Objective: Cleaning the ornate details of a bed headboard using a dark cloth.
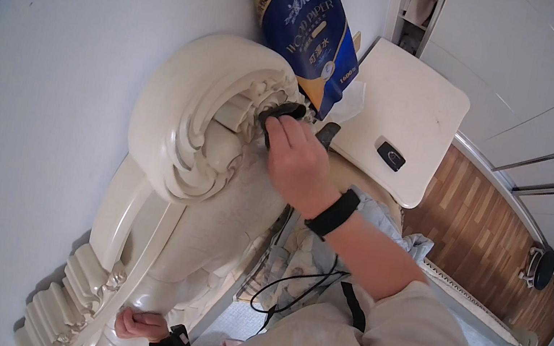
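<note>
My right hand (pixel 299 157) grips a dark cloth (pixel 287 113) and presses it against the carved scroll on the cream headboard (pixel 166 94). A further dark piece shows beside the hand, towards the nightstand; whether it belongs to the same cloth I cannot tell. At the lower left my left hand (pixel 140 325), fingers curled, rests against the headboard's glossy padded panel (pixel 211 239); nothing can be seen in it. Each wrist wears a black strap. Just above the right hand is a blue pack of paper tissues (pixel 309 30), with a white tissue (pixel 350 103) sticking out near it.
A cream nightstand (pixel 404 101) at the upper right bears a black key fob (pixel 391 156). A black cable (pixel 286 279) loops over the bedding (pixel 303 265) between my arms. Beyond are a wooden floor (pixel 473 217), white wardrobe doors (pixel 525 66) and a small round black-topped stool (pixel 544 270).
</note>
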Demonstrator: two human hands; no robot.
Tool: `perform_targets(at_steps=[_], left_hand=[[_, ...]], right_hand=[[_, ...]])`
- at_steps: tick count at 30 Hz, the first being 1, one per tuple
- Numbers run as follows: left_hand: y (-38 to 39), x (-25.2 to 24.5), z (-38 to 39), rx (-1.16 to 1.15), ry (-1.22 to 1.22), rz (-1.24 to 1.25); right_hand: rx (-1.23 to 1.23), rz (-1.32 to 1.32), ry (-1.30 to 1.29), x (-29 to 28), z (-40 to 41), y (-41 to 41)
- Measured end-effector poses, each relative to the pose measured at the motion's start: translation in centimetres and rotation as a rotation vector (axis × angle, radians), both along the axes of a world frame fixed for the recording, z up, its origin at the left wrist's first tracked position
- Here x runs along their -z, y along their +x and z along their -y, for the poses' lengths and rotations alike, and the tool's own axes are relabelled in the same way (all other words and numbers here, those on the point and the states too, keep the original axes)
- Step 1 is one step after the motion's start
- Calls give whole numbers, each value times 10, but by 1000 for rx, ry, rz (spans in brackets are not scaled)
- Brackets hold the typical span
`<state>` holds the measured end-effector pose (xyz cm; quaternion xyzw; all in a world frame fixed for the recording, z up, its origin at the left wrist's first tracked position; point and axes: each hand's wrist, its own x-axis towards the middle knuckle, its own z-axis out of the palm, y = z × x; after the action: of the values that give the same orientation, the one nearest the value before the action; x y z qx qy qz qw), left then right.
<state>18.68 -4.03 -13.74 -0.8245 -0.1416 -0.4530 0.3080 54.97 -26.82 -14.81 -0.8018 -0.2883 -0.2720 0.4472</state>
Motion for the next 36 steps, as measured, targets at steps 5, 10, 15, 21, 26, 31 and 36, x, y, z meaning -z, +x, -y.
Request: perform_targets(at_steps=[5,10,15,21,26,31,36], left_hand=[[-1,0,-4,10,5,10],[-1,0,-4,2,15,0],[4,-3,2,-16,27,-12],[-3,-1,-3,1,19,-6],[2,-1,0,-13,28,-7],[-3,0,-3,-19,24,-13],[-1,-1,-2,-15,35,-17]], right_hand=[[-39,-164,-227,13,24,17],[-104,-199,331,21,14,8],[-73,-53,241,13,-2,4],[-7,-29,258,32,7,9],[-105,-24,294,29,-2,0],[-15,12,116,28,-10,-9],[-7,-28,-152,-1,-2,-17]])
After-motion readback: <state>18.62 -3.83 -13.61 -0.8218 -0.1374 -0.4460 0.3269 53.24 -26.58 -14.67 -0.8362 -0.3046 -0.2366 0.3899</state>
